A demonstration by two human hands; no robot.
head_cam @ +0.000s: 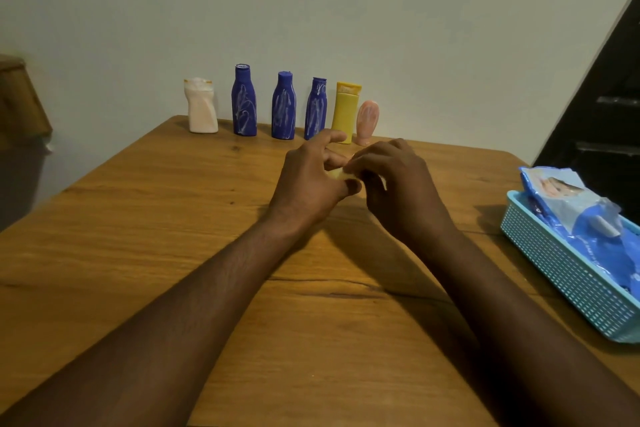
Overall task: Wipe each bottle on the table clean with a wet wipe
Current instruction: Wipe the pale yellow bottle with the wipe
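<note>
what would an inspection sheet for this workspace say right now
surface: wooden table, grain cracks showing
job's things: row standing at far edge: white bottle, left blue bottle, middle blue bottle, right blue bottle (all three white-streaked), yellow bottle, pink bottle; wipes pack in basket at right
clutter: nothing seen
hands: left hand and right hand meet mid-table, fingers pinching a small pale piece; what it is, cannot tell
cables: nothing seen
surroundings: pale wall behind; dark stairs at right; brown object far left
</note>
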